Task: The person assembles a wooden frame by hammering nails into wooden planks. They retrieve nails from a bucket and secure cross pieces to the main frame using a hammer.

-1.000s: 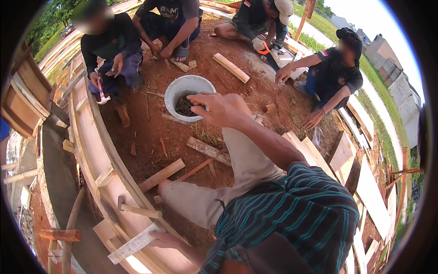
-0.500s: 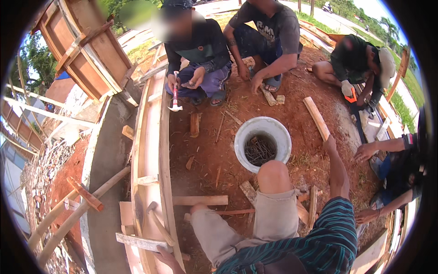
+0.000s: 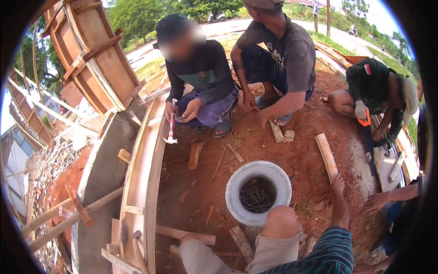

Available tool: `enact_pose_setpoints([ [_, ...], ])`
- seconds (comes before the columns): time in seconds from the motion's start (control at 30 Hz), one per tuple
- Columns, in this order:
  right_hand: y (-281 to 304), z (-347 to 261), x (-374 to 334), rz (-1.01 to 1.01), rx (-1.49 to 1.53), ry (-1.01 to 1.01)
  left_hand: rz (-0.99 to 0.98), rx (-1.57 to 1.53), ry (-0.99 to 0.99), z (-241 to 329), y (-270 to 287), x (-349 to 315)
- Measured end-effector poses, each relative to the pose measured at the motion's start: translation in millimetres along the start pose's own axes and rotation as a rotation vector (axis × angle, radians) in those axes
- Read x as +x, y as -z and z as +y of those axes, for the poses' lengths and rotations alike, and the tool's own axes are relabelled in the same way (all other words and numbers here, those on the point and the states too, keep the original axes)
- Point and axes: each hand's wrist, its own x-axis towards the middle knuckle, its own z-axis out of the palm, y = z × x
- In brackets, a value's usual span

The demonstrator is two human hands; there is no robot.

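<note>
My right hand (image 3: 338,183) reaches forward past my right knee (image 3: 280,221) and rests on the red soil, with its fingertips at the near end of a short wooden plank (image 3: 326,156). The fingers look spread and hold nothing. Just left of my arm stands a white bucket (image 3: 237,182) with a heap of dark nails (image 3: 258,195) inside. My left hand is out of sight below the frame.
Three people squat around the soil patch. One holds a hammer (image 3: 171,129), and one at the right holds an orange-handled saw (image 3: 366,125). A co-worker's hand (image 3: 378,201) rests near mine. Curved wooden formwork (image 3: 146,173) runs along the left, and wood offcuts (image 3: 195,155) lie scattered about.
My right hand left the spot above the bucket and swung right and down to the plank's near end. The view turned left and downward.
</note>
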Motion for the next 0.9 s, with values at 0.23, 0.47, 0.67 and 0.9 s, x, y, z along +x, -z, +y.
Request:
enact_pose_setpoints([
  [0.23,47.4,-15.4,-16.2,-0.177,0.167,0.017,0.005,-0.017,-0.007,6.1,-12.7,19.8],
  [0.47,74.5,-17.4,-38.0,-0.376,1.086,0.071,-0.035,-0.041,-0.032,11.0,-33.6,34.4],
  [0.67,120.4,-52.6,-105.7,-0.59,1.947,0.025,-0.046,-0.062,-0.077,22.9,-44.4,45.0],
  [0.9,188.0,-127.5,-241.4,-0.29,2.175,0.372,-0.025,-0.143,-0.068,-30.2,-6.1,40.4],
])
